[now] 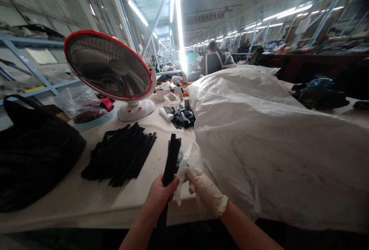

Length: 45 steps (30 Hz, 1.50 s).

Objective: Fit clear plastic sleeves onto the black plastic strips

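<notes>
My bare left hand (pixel 163 192) is closed around a bundle of long black strips (pixel 172 155), which stands tilted up from the near part of the table. My right hand (pixel 206 189), in a pale rubber glove, pinches a piece of thin white plastic film (pixel 188 159) just right of the bundle. The film touches or passes close beside the strips; I cannot tell which. Left of my hands a wide pile of similar black strips (pixel 122 154) lies on the cloth-covered table (pixel 155 169).
A red-rimmed fan (pixel 111 65) stands behind the pile. A large white plastic-covered heap (pixel 273 138) fills the right side. At the left sits a black bag (pixel 37 154). Smaller black pieces (pixel 183 117) and a thread spool (pixel 186 103) lie farther back. A person (pixel 213 60) is in the distance.
</notes>
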Available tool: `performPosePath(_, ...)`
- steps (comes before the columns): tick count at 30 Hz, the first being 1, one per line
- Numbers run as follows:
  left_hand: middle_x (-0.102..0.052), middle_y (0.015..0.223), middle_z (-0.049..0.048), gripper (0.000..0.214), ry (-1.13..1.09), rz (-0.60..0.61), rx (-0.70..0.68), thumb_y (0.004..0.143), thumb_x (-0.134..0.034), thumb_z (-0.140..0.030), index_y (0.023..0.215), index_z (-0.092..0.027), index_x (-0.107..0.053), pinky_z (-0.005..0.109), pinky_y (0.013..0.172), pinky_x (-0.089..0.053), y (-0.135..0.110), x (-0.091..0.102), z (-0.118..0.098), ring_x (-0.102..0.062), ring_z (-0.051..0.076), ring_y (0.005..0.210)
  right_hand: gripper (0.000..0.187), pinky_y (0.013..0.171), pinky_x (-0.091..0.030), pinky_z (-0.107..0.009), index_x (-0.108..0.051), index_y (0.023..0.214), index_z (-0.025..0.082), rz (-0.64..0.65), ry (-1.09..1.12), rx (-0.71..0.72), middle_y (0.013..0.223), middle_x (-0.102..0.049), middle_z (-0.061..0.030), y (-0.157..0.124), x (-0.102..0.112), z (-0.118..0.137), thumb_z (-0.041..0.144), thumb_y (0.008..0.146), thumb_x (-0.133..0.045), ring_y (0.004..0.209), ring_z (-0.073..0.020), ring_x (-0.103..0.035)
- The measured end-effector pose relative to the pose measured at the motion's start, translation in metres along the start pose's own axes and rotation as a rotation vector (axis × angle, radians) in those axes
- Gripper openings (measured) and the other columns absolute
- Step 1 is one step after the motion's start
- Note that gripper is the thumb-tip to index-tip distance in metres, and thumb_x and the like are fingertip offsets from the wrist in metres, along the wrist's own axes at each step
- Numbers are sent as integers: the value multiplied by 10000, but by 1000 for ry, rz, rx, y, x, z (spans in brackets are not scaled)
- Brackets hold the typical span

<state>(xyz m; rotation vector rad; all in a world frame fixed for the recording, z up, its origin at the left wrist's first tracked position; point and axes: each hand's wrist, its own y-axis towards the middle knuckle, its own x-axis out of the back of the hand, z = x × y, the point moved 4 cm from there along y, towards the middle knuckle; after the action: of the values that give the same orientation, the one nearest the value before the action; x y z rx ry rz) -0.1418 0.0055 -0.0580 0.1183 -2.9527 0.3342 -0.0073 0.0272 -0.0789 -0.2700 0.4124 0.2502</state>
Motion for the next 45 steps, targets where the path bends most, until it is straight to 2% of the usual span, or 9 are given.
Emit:
performPosePath(5, -436, 466, -100, 236, 86, -84, -87, 673, -606, -369, 765, -175, -509, 195, 378, -313, 10, 0, -4, -390, 72, 370, 269, 542, -336, -221, -634, 663, 166, 172, -89, 31, 580, -553, 31, -13, -28, 4, 420, 624, -714, 555, -92, -442)
performPosePath(10, -463, 488, -82, 179, 197, -78, -150, 678, -600, -346, 723, -183, -542, 227, 445, -352, 9, -1, -16, -431, 100, 418, 283, 449, -300, -212, -632, 743, 162, 201, -160, -53, 619, -599, 4, -12, -23, -5, 437, 677, -643, 515, -95, -455)
performPosePath(15, -574, 622, -21, 153, 256, -73, -208, 678, -622, -318, 726, -176, -591, 252, 589, -391, 12, -2, -29, -535, 155, 625, 326, 409, -265, -198, -614, 755, 150, 242, -138, -131, 625, -601, -2, -11, -20, -14, 459, 663, -664, 469, -77, -433)
performPosePath(17, -547, 576, -34, 204, 247, -33, -199, 708, -603, -375, 734, -174, -581, 241, 542, -384, 13, 0, -28, -513, 137, 555, 316, 413, -245, -202, -611, 725, 146, 210, -123, -138, 560, -556, 21, -7, -15, -13, 440, 644, -694, 440, -61, -380)
performPosePath(21, -491, 536, -62, 398, 149, 47, -104, 786, -446, -554, 807, -167, -537, 200, 369, -263, 2, 13, -14, -364, 63, 352, 303, 416, -227, -201, -589, 747, 158, 17, 85, -143, 528, -486, 64, 7, 6, -10, 373, 604, -747, 417, -40, -297)
performPosePath(26, -562, 565, -47, 536, -146, 76, 179, 673, -571, -640, 904, -158, -533, 182, 351, -250, -33, 26, 24, -398, 46, 335, 415, 388, -216, -199, -459, 611, 190, -199, 279, -167, 452, -391, 95, 24, 25, -13, 444, 535, -779, 390, -40, -270)
performPosePath(31, -579, 490, -44, 606, -213, 115, 292, 586, -636, -677, 864, -148, -536, 172, 342, -266, -57, 21, 41, -443, 56, 313, 474, 367, -231, -205, -394, 571, 204, -194, 318, -148, 415, -358, 106, 33, 21, -11, 487, 537, -773, 369, -37, -250)
performPosePath(39, -589, 450, -51, 558, -197, 169, 264, 568, -659, -662, 761, -175, -467, 152, 339, -257, -54, 8, 40, -435, 45, 298, 432, 374, -225, -190, -412, 645, 204, -157, 353, -66, 455, -372, 112, 32, 15, -6, 434, 579, -771, 376, -33, -259)
performPosePath(45, -588, 452, -57, 508, -183, 188, 240, 617, -654, -614, 806, -180, -468, 160, 344, -264, -55, 14, 47, -429, 50, 301, 313, 421, -261, -208, -502, 665, 180, -50, -13, 150, 544, -440, 67, 25, 13, 12, 442, 697, -671, 443, -56, -347)
